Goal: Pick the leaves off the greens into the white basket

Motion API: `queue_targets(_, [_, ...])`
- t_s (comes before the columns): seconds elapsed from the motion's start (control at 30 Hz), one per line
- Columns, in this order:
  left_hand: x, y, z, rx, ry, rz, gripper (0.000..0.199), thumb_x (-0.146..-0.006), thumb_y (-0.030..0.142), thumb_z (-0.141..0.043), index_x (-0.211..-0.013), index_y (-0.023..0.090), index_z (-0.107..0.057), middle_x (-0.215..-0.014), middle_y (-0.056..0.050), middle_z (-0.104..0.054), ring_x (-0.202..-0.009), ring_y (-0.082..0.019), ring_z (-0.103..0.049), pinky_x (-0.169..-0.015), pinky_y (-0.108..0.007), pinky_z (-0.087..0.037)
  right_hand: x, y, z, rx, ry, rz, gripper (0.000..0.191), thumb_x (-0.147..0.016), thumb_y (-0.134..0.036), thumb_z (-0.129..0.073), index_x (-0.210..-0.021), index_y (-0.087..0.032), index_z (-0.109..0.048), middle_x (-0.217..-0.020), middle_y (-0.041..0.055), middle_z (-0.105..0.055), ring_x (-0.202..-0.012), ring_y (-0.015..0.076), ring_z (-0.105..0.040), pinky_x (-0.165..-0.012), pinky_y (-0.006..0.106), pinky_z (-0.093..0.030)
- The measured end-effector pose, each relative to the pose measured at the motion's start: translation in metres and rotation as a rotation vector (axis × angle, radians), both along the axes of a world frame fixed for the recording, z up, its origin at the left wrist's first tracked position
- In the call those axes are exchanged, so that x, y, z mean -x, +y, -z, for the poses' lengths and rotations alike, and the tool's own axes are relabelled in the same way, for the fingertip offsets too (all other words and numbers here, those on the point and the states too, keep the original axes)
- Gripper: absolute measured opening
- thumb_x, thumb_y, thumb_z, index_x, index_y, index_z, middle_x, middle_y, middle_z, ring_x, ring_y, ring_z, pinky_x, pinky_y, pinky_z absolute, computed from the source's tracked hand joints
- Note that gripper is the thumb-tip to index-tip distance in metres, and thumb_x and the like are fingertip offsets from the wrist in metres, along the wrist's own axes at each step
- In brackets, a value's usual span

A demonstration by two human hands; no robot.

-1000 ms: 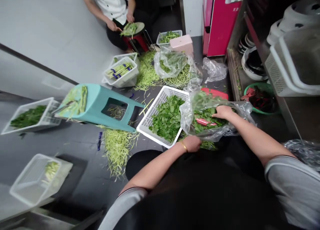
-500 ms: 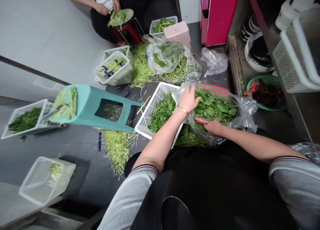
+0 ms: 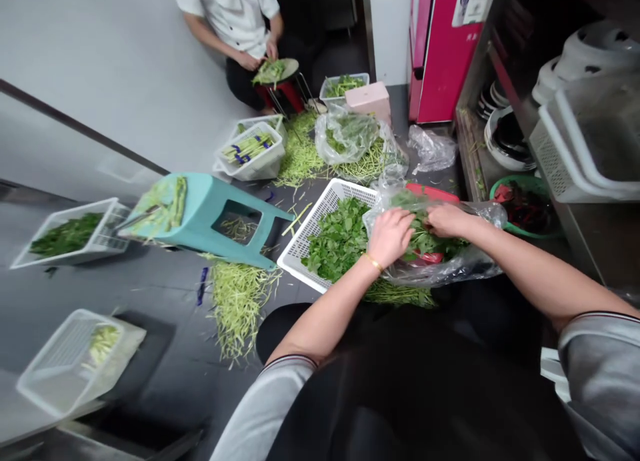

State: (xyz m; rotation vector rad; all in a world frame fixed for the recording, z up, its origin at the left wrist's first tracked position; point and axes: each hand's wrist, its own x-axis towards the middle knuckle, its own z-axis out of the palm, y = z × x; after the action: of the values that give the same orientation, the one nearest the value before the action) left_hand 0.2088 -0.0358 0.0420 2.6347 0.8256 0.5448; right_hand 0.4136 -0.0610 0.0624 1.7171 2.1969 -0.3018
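Note:
My left hand (image 3: 393, 235), with a gold bracelet at the wrist, lies over the near left side of a clear plastic bag (image 3: 465, 271). Its fingers are bent together, and what they grip is hidden. Just to its right, my right hand (image 3: 444, 219) is closed on leafy greens (image 3: 416, 242) inside the bag. A red item (image 3: 430, 257) shows among the leaves below my hands; its kind is unclear. Left of the bag stands a white perforated basket (image 3: 299, 237) with loose green leaves (image 3: 340, 237) in it.
A teal stool (image 3: 205, 207) with trimmings on top stands left, beside a stalk pile (image 3: 240, 307). Ahead, a co-worker (image 3: 245, 21) handles greens on a small stool. Baskets (image 3: 273, 161) and another bag of stems (image 3: 350, 137) sit nearby. A metal shelf (image 3: 580, 227) borders the right.
My right hand has moved forward from the red item, which now lies among the leaves, and has closed on greens. My left hand's spread fingers have bent together. The view has shifted.

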Motion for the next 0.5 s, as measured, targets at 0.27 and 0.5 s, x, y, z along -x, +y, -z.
queue_targets(0.27, [-0.016,0.028,0.021,0.606,-0.096,-0.108,0.023,-0.080,0.027,-0.058,-0.060,0.015,-0.061,-0.054,0.002,-0.053,-0.056,-0.011,-0.045,-0.063,-0.024,-0.039,-0.008,-0.009,-0.008,-0.269,0.353,0.082,0.046,-0.083,-0.039,-0.058,-0.127,-0.023,-0.056,-0.118,0.0103,-0.059,-0.104,0.0230,-0.058,-0.087,0.031,-0.044])
queue_targets(0.5, [0.043,0.024,-0.001,1.350,-0.497,-0.223,0.037,-0.055,0.042,-0.081,-0.066,0.011,-0.063,-0.057,0.000,-0.061,-0.051,-0.009,-0.052,-0.058,-0.026,-0.043,-0.043,-0.054,0.020,-0.552,0.600,0.642,0.034,-0.084,-0.037,-0.053,-0.107,-0.015,-0.065,-0.108,0.0149,-0.063,-0.102,0.0278,-0.060,-0.093,0.041,-0.045])
